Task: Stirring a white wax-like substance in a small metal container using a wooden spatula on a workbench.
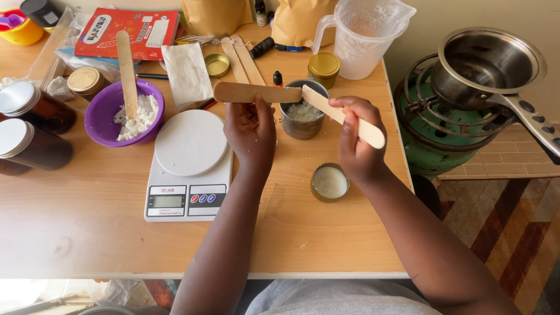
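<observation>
Wooden spatula (256, 92) gripped by left hand (251, 131); second wooden stick (344, 116) gripped by right hand (357, 143), scraping above small metal tin (302, 118). Risk: white flakes may scatter onto table (87, 233) if scraping turns brisk.

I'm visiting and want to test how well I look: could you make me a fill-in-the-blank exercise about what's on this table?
1. Each hand, the left hand and the right hand, holds a flat wooden ____.
2. The two sticks meet over a small metal tin holding white ____.
3. The purple bowl stands to the left of the white kitchen ____.
4. On the green gas burner sits a steel ____.

Missing words: stick; flakes; scale; pot.
</observation>
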